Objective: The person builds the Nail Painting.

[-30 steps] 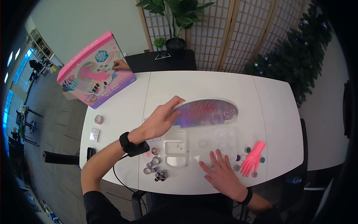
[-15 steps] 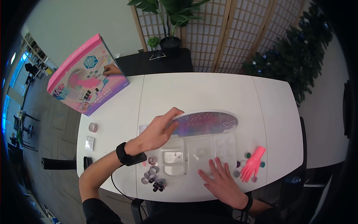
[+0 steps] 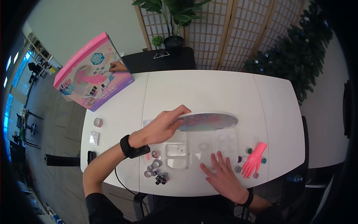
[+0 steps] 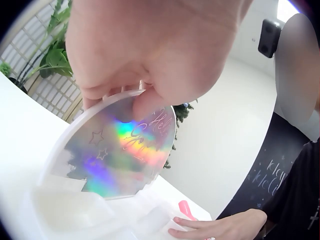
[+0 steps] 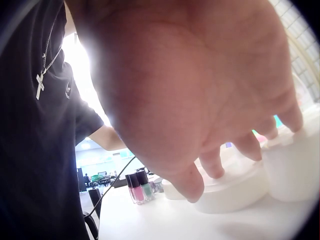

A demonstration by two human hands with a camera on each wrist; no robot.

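Note:
My left hand (image 3: pixel 164 125) grips the left end of a rounded, mirror-like lid (image 3: pixel 210 121), thumb on its shiny face and the other fingers behind. In the left wrist view the lid's holographic face (image 4: pixel 117 155) bears stars and pink lettering. It stands raised along the back of a white plastic tray (image 3: pixel 194 149) with compartments and round wells. My right hand (image 3: pixel 225 181) lies spread at the tray's front, fingers straight. The right wrist view shows those fingertips on the tray's white edge (image 5: pixel 235 192).
A pink model hand (image 3: pixel 254 160) lies right of the tray among small pots. Left of it stand small jars (image 3: pixel 156 163) and nail polish bottles (image 3: pixel 161 178). A nail art box (image 3: pixel 95 72) stands at the back left. A small packet (image 3: pixel 94 138) and a jar (image 3: pixel 98 122) sit farther left.
My left hand has tipped the lid forward toward me, so its face looks narrower in the head view. My right hand has stayed at the tray's front.

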